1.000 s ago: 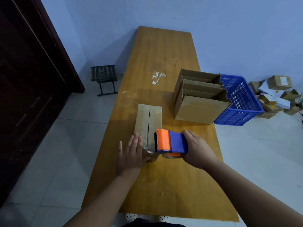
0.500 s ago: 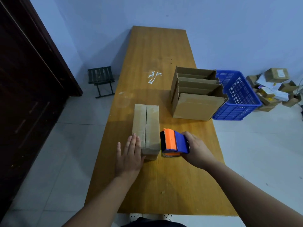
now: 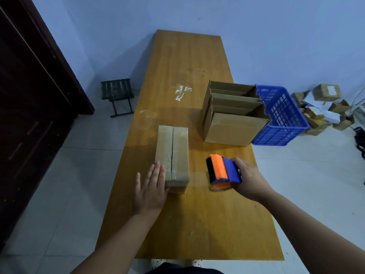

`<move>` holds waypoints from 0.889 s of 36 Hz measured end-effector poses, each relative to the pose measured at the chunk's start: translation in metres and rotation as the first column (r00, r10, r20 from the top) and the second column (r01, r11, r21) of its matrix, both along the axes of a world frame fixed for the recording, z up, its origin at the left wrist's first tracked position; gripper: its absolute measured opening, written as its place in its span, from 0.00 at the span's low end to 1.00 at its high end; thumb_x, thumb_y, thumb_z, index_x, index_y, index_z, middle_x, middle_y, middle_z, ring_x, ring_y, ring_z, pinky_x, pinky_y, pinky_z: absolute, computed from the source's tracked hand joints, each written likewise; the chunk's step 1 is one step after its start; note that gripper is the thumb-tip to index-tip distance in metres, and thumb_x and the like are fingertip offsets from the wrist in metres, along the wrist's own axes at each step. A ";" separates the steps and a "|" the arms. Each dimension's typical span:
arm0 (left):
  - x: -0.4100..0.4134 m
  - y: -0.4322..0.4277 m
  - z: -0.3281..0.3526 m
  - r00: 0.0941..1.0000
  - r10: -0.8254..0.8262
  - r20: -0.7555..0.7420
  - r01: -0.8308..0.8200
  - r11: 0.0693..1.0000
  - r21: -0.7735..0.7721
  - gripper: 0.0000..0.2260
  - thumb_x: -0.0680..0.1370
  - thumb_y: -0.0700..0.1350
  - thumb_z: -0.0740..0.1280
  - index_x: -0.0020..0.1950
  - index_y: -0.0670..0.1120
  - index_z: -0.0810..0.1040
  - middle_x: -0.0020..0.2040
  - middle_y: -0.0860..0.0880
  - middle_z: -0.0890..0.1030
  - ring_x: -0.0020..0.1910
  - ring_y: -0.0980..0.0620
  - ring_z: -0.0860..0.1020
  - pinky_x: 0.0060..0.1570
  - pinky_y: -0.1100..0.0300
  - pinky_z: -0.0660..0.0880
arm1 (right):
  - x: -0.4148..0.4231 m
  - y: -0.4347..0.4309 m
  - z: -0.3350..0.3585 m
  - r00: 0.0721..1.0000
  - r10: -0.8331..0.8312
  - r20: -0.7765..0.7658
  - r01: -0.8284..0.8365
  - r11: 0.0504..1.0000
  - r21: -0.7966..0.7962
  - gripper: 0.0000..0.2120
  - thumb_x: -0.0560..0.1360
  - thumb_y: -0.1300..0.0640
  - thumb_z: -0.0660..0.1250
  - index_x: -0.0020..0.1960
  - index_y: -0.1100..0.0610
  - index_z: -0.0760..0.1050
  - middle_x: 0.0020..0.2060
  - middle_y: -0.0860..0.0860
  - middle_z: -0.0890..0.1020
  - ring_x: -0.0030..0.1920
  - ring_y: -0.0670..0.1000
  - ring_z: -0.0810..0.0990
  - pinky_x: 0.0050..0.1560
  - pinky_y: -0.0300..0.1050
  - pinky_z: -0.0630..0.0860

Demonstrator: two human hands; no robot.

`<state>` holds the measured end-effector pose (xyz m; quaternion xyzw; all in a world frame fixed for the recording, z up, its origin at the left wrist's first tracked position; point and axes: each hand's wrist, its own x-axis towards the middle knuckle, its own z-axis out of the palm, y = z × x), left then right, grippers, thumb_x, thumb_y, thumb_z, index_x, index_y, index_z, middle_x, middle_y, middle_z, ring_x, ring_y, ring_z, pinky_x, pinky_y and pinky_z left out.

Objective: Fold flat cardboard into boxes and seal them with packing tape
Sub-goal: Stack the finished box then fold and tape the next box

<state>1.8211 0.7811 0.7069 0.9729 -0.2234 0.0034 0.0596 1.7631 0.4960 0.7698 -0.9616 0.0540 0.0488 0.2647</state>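
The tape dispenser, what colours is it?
Orange and blue tape dispenser, black at its front edge; head view.

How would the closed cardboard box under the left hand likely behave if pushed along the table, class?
The closed cardboard box lies flat and low on its long side, so it would probably slide, not tip. The wooden table looks smooth, which favours sliding. The left hand rests flat against it, suggesting it is light.

A closed box (image 3: 172,158) lies on the bench (image 3: 189,62) near its left edge. The left hand (image 3: 151,189) rests flat against the box's near left corner. Just right of the box, apart from it, the right hand (image 3: 249,179) holds a tape dispenser (image 3: 222,172) on the bench. Behind that stands an open carton (image 3: 233,128), with a basket (image 3: 282,115) touching its right side. A stool (image 3: 117,95) stands on the floor left of the bench.
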 end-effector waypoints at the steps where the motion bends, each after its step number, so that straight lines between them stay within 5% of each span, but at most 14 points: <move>1: -0.001 0.000 0.000 1.000 0.007 -0.006 -0.007 1.000 -0.017 0.34 0.75 0.55 0.68 0.74 0.43 0.58 0.74 0.44 0.63 0.73 0.47 0.60 0.68 0.41 0.58 | -0.001 -0.001 -0.002 1.000 0.005 -0.003 -0.005 1.000 -0.006 0.21 0.69 0.55 0.75 0.54 0.44 0.66 0.43 0.39 0.73 0.45 0.39 0.74 0.40 0.31 0.65; 8: -0.001 -0.002 0.001 0.999 -0.015 0.046 0.017 0.999 -0.046 0.38 0.67 0.55 0.76 0.71 0.39 0.67 0.69 0.40 0.71 0.68 0.42 0.71 0.63 0.38 0.64 | -0.002 0.000 -0.015 1.000 0.010 -0.001 -0.010 1.000 -0.022 0.22 0.70 0.56 0.74 0.55 0.45 0.64 0.43 0.37 0.70 0.44 0.38 0.74 0.38 0.30 0.64; 13: -0.002 0.000 0.002 0.999 -0.055 -0.001 0.055 0.997 -0.047 0.40 0.72 0.56 0.71 0.77 0.48 0.54 0.73 0.38 0.64 0.71 0.39 0.65 0.66 0.40 0.59 | -0.002 0.002 -0.027 0.999 0.008 -0.033 -0.009 0.999 -0.032 0.22 0.71 0.56 0.73 0.56 0.46 0.63 0.45 0.39 0.70 0.43 0.40 0.74 0.39 0.30 0.65; 17: -0.002 -0.001 0.003 0.986 -0.115 -0.118 0.118 0.993 0.025 0.35 0.78 0.59 0.60 0.73 0.67 0.36 0.77 0.36 0.44 0.75 0.37 0.50 0.70 0.44 0.48 | -0.001 0.004 -0.033 0.998 -0.007 -0.056 0.006 1.000 -0.028 0.23 0.71 0.56 0.73 0.56 0.45 0.62 0.45 0.40 0.70 0.43 0.40 0.74 0.38 0.30 0.65; 21: -0.001 -0.005 0.018 0.988 -0.087 -0.130 0.091 0.995 0.027 0.28 0.75 0.65 0.52 0.75 0.62 0.56 0.75 0.34 0.56 0.74 0.34 0.53 0.68 0.41 0.48 | 0.002 0.002 -0.036 0.999 -0.012 -0.045 0.011 0.999 -0.033 0.23 0.72 0.57 0.73 0.60 0.49 0.65 0.47 0.41 0.70 0.42 0.41 0.74 0.38 0.29 0.65; 25: 0.009 -0.017 0.024 0.983 -0.179 -0.049 0.167 0.968 -0.187 0.18 0.76 0.56 0.65 0.62 0.49 0.79 0.75 0.39 0.61 0.74 0.38 0.55 0.69 0.38 0.52 | 0.001 0.002 -0.037 0.999 -0.010 -0.040 0.009 1.000 -0.026 0.23 0.72 0.56 0.72 0.61 0.49 0.65 0.47 0.41 0.70 0.42 0.41 0.74 0.38 0.29 0.65; 28: 0.022 -0.030 0.026 0.965 -0.198 -0.171 0.128 0.929 -0.348 0.10 0.80 0.49 0.62 0.49 0.44 0.78 0.76 0.47 0.61 0.76 0.46 0.55 0.72 0.48 0.54 | -0.001 0.003 -0.039 0.999 -0.015 -0.036 0.015 1.000 -0.006 0.22 0.72 0.55 0.72 0.60 0.48 0.65 0.47 0.40 0.70 0.42 0.39 0.73 0.38 0.30 0.66; 32: 0.039 -0.044 0.024 0.971 -0.128 -0.202 0.063 0.952 -0.301 0.10 0.82 0.50 0.57 0.58 0.47 0.71 0.64 0.49 0.71 0.67 0.48 0.66 0.66 0.56 0.63 | -0.002 0.004 -0.039 0.999 -0.013 -0.035 0.014 1.000 0.017 0.20 0.73 0.55 0.72 0.59 0.49 0.65 0.49 0.43 0.73 0.43 0.41 0.75 0.40 0.33 0.71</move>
